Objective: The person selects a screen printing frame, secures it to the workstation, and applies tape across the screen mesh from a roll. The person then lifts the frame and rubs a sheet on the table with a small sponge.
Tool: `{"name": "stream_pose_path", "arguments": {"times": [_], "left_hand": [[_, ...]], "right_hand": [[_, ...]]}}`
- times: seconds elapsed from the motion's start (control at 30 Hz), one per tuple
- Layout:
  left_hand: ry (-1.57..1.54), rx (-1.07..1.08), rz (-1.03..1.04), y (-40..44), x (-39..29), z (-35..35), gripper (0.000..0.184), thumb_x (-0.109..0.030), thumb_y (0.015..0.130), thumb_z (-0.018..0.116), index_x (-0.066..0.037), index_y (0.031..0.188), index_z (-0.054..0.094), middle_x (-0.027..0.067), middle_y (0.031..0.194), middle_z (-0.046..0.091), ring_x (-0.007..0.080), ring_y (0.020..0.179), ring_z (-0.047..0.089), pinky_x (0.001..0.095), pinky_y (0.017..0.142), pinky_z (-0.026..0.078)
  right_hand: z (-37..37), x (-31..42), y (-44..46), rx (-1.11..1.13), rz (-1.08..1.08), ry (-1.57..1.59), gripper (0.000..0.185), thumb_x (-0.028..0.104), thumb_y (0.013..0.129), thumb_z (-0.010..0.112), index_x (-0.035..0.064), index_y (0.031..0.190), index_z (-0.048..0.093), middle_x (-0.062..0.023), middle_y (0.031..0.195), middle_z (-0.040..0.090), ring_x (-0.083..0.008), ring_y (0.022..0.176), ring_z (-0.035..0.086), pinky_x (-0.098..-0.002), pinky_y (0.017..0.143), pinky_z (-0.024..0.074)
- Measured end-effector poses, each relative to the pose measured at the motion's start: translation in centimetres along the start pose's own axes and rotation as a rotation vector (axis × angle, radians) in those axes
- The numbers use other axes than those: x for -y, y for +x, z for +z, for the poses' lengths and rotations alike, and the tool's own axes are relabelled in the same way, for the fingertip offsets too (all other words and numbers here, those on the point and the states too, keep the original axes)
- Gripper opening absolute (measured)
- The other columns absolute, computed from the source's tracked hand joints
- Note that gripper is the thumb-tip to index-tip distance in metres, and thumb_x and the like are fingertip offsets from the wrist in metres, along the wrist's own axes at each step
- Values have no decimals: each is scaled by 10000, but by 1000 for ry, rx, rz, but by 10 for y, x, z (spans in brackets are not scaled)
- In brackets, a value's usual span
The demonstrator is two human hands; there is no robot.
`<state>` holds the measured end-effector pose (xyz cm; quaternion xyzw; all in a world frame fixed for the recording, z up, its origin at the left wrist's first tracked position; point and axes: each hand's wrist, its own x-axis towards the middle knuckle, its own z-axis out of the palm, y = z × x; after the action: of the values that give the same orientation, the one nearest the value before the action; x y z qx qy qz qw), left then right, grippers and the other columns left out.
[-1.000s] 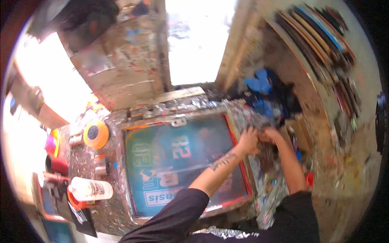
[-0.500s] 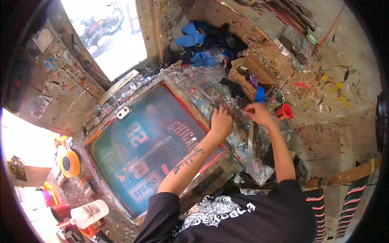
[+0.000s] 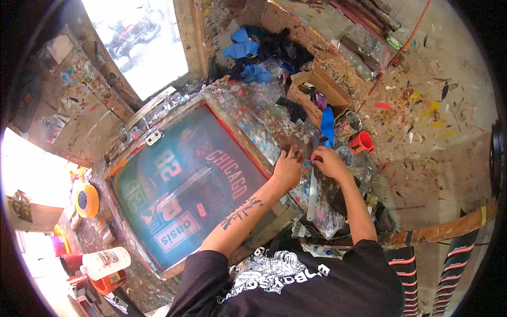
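My left hand (image 3: 288, 168) is over the work surface beside the lower right corner of the framed screen, its fingers curled downward. Close to it on the right, my right hand (image 3: 331, 163) has thumb and fingers pinched together near the top of a metal ruler (image 3: 312, 198). A small blue scrap (image 3: 308, 164) shows between the two hands; I cannot make out exactly what each set of fingers grips. The screen (image 3: 211, 174), in a wooden frame, bears lettering such as "CHICAGO" and "oasis". My left forearm crosses over its right part.
Beyond my hands are a cardboard box (image 3: 340, 95), a strip of blue cloth (image 3: 327, 127), a red cup (image 3: 362, 142) and dark rags (image 3: 290, 108). A roll of orange tape (image 3: 87, 201) and a white bottle (image 3: 107, 263) stand on the left. A hinge clamp (image 3: 152, 137) holds the frame's far edge.
My right hand has come down and left, closer to my left hand. The small blue scrap now shows between them. The whole view has shifted slightly.
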<state>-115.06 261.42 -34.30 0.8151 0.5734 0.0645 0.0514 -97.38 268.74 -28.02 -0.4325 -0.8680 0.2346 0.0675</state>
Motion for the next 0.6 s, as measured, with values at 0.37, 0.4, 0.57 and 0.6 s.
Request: {"name": "stream_pose_path", "arguments": {"times": [0.37,0.4,0.57,0.6], "left_hand": [[-4,108,71,-4,1,-30,574,-193,733,626,-16,1277,595,195,1422,495,342,1401,348,493,1029,367],[-22,145,70,-4,1,-32,584,-180,706,637,-7,1263,603,193,1423,494,338,1406,343,493,1025,368],[-22,55,117,-5,4,-26,602,-171,662,666,2,1236,620,155,1424,505,367,1401,340,489,1025,366],[-19,73,129,-6,4,-30,595,-169,656,674,-4,1226,631,139,1428,504,376,1400,339,493,1026,364]], "right_hand": [[-19,-38,67,554,97,320,182,100,814,762,-15,949,722,-80,780,719,-146,650,679,-297,602,554],[-21,-37,73,629,122,261,195,111,820,761,-11,968,725,-77,789,721,-142,660,679,-296,604,554],[-16,-45,88,761,137,316,200,140,845,755,12,997,735,-61,803,725,-127,688,673,-282,599,544],[-18,-42,88,769,142,319,208,146,843,758,17,1004,737,-61,809,726,-123,689,673,-280,596,542]]}}
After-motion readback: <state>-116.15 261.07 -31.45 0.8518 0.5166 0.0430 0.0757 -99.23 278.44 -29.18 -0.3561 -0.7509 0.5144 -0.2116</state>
